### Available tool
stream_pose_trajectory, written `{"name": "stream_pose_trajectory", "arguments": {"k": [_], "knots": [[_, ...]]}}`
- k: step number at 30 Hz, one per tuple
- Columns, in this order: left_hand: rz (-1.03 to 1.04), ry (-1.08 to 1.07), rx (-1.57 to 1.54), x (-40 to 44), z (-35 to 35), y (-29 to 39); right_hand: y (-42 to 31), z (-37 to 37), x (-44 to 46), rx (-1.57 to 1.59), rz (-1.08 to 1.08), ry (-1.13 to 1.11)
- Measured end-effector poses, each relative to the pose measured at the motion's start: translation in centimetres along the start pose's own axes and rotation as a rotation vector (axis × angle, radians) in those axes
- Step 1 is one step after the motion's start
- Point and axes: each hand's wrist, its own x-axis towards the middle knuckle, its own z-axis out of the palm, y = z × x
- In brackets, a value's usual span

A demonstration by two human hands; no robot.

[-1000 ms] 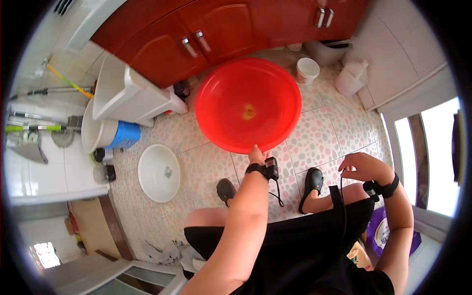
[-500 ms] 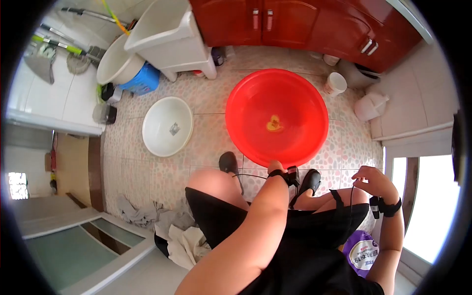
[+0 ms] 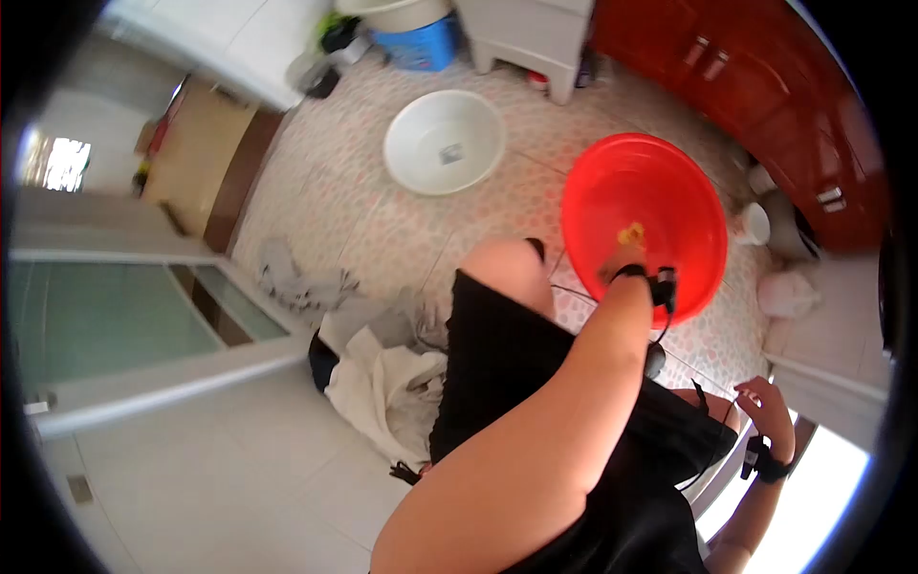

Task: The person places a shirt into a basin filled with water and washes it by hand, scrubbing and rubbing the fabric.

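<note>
My left hand (image 3: 625,259) reaches over the near inside part of a large red basin (image 3: 703,201). Its fingers are blurred, and whether they hold anything cannot be made out. Just beyond them a yellow patch (image 3: 631,233) shows on the basin's bottom. At the right, near my knee, my right hand (image 3: 766,406) hangs in the air, its fingers loosely bent with gaps between them and nothing visibly held. A thin black cable runs close by it. Both wrists carry black straps with small devices.
A white basin (image 3: 445,182) stands left of the red one. Light cloths (image 3: 368,383) lie in a pile at my left. Red cabinets (image 3: 741,81), a white bucket (image 3: 754,224) and a pale jug (image 3: 788,292) are at the right. A blue container (image 3: 418,48) stands at the back.
The view has turned toward the left, bringing the cloth pile further in and shifting the basins right and up. My left hand has moved from the red basin's near rim to over its inside.
</note>
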Motion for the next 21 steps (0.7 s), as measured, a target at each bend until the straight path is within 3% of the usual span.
{"name": "stream_pose_trajectory", "arguments": {"k": [1, 2, 3, 5, 6, 8, 9, 13, 14, 15, 16, 17, 19, 21], "knots": [[0.059, 0.114, 0.264, -5.5, -4.8, 4.6, 0.2, 0.0, -0.1, 0.012, -0.001, -0.004], [0.242, -0.037, 0.663, -9.1, -9.2, 8.0, -0.1, -0.1, -0.1, 0.036, -0.017, -0.023], [0.198, 0.116, 0.417, -5.2, -8.7, 9.8, 0.3, 0.1, -0.1, 0.057, -0.031, -0.017], [0.358, 0.526, 0.234, -1.1, -10.1, 14.3, 0.0, 0.0, -0.5, 0.037, 0.011, -0.029], [0.618, 0.610, 0.452, -0.2, -14.7, 16.2, -0.2, 0.1, -0.7, 0.025, -0.002, -0.035], [0.878, 0.646, -0.830, -5.1, -20.8, 18.9, -0.5, 0.3, -1.0, 0.098, 0.046, -0.005], [0.970, 0.827, -0.670, -4.4, -23.4, 19.5, -0.5, 0.4, -1.0, 0.092, 0.043, -0.016], [1.123, 0.654, -0.312, -4.1, -36.9, 14.7, 0.0, 0.6, -1.1, 0.070, 0.009, -0.014], [0.940, 0.542, -0.242, -8.3, -39.8, 11.9, 0.1, 0.7, -1.0, 0.070, 0.001, 0.007], [0.951, 0.456, -0.374, -4.9, -42.7, 8.2, 0.4, 0.9, -0.8, 0.075, 0.002, 0.001], [0.928, 0.387, -0.265, -5.0, -46.4, 4.1, 1.0, 1.1, -0.5, 0.084, -0.001, -0.024], [0.701, 0.259, -0.557, -7.8, -48.7, 1.1, 1.6, 1.3, -0.2, 0.094, -0.005, -0.050], [0.545, 0.290, -0.632, -10.8, -54.1, -5.4, 2.1, 1.9, 0.0, 0.086, 0.014, -0.072], [0.418, 0.518, -0.537, -14.0, -57.1, -10.1, 2.0, 2.2, 0.3, 0.070, 0.024, -0.101]]}}
